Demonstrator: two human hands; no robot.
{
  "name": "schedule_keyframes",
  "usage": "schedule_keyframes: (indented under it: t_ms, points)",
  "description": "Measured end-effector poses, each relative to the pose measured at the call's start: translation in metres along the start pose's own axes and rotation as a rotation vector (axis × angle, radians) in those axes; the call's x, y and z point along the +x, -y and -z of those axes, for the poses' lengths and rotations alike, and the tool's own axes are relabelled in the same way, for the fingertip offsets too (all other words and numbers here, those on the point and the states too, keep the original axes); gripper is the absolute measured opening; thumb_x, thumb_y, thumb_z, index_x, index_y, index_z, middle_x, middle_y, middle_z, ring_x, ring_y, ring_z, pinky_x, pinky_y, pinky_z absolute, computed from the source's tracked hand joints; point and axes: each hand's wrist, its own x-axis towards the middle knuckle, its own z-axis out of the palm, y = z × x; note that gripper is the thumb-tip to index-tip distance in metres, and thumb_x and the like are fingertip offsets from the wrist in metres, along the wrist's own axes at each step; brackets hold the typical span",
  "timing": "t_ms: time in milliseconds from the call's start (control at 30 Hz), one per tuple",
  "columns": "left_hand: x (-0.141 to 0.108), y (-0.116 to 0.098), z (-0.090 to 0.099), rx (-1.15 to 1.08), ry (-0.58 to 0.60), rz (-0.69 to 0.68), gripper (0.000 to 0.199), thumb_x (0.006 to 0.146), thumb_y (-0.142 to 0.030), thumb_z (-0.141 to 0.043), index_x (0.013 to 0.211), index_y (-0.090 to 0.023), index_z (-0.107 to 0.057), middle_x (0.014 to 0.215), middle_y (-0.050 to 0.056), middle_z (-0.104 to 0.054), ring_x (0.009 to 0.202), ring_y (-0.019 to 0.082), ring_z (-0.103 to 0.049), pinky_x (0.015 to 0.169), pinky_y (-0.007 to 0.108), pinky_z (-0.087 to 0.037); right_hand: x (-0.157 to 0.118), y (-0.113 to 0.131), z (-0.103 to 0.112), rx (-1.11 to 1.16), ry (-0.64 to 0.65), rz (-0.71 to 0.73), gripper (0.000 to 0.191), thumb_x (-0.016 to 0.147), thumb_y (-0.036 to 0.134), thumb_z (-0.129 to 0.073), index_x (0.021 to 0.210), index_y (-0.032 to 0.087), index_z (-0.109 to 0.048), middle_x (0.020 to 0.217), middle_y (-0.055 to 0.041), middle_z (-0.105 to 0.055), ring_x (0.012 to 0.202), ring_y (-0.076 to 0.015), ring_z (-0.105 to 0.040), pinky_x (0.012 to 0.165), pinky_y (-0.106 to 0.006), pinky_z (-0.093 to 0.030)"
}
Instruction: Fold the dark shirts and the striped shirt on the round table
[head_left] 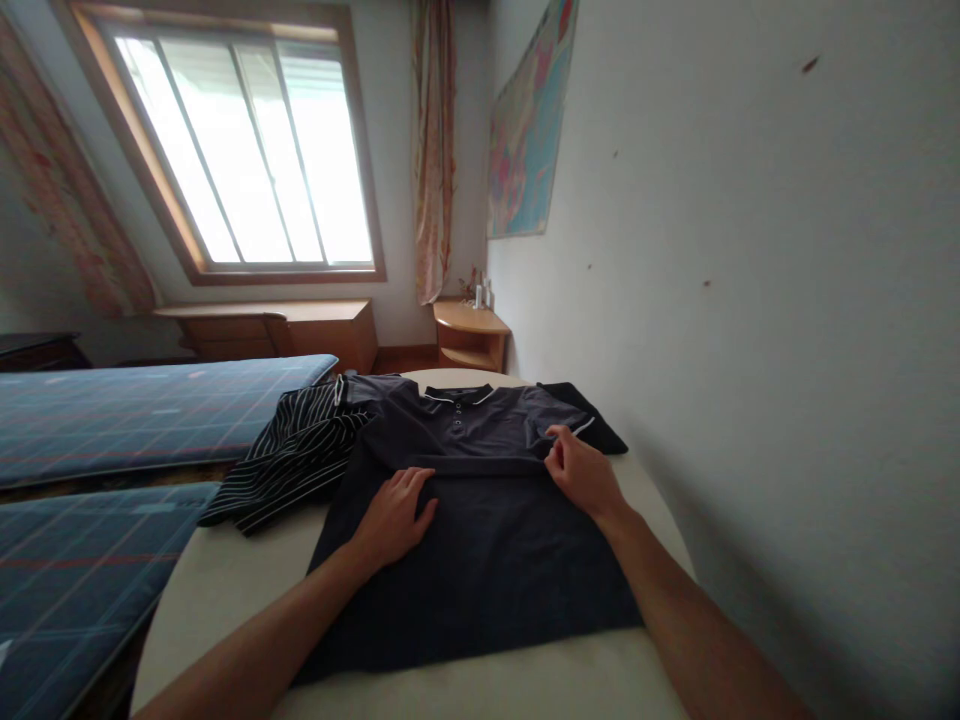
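A dark polo shirt point(480, 560) lies spread front side up on a round, cream-topped table, its collar at the far side. Its upper part is grey, the lower part navy, with white trim on the collar and sleeves. My left hand point(396, 512) rests flat on the shirt's left middle, fingers stretched and thumb apart. At the right edge, just below the sleeve, my right hand point(583, 472) has its fingers curled in on the shirt fabric; the fingertips are partly hidden. A black-and-white striped garment point(300, 450) lies beside the left sleeve.
Dark folded cloth point(592, 420) lies behind the right sleeve. The table point(217, 580) stands close to the white wall point(787, 350) on the right. Two beds with blue plaid mattresses point(150, 415) are at the left. A corner shelf point(472, 318) and low wooden desk point(330, 315) stand beyond.
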Motion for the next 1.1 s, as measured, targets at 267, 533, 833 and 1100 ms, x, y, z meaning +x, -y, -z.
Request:
schedule_keyframes:
  t_ms: [267, 533, 833, 1100]
  points:
    - [-0.020, 0.003, 0.011, 0.002, 0.152, -0.056, 0.057, 0.091, -0.036, -0.053, 0.146, -0.023, -0.044, 0.157, 0.009, -0.036, 0.142, 0.032, -0.036, 0.118, 0.055, -0.027, -0.032, 0.038, -0.015, 0.246, 0.284, 0.647, 0.043, 0.087, 0.036, -0.060, 0.127, 0.022, -0.057, 0.138, -0.0096, -0.057, 0.138, -0.0263, -0.039, 0.117, -0.047, -0.024]
    - [-0.052, -0.008, 0.024, 0.080, 0.336, -0.098, 0.065, 0.096, -0.049, -0.046, 0.155, -0.034, -0.026, 0.165, 0.003, -0.011, 0.150, 0.035, -0.012, 0.117, 0.062, -0.017, -0.069, 0.043, -0.002, 0.179, 0.512, 0.540, 0.069, 0.091, 0.054, -0.053, 0.153, 0.032, -0.033, 0.164, -0.0046, -0.021, 0.151, -0.0343, -0.004, 0.117, -0.064, 0.001]
    - [-0.067, -0.018, 0.038, 0.055, 0.427, -0.134, 0.065, 0.097, -0.049, -0.045, 0.156, -0.035, -0.022, 0.164, 0.003, -0.017, 0.150, 0.036, -0.012, 0.117, 0.065, -0.015, -0.101, 0.057, 0.014, 0.182, 0.624, 0.426, 0.072, 0.091, 0.058, -0.048, 0.155, 0.036, -0.024, 0.165, -0.0032, -0.013, 0.150, -0.0394, 0.002, 0.112, -0.071, 0.006]
    - [-0.043, -0.009, 0.030, 0.067, 0.275, -0.153, 0.056, 0.091, -0.041, -0.056, 0.145, -0.029, -0.045, 0.158, 0.006, -0.035, 0.145, 0.031, -0.031, 0.118, 0.051, -0.029, -0.109, 0.065, 0.015, 0.155, 0.644, 0.316, 0.075, 0.090, 0.063, -0.046, 0.156, 0.037, -0.021, 0.165, -0.0009, -0.010, 0.150, -0.0408, 0.001, 0.112, -0.072, 0.005]
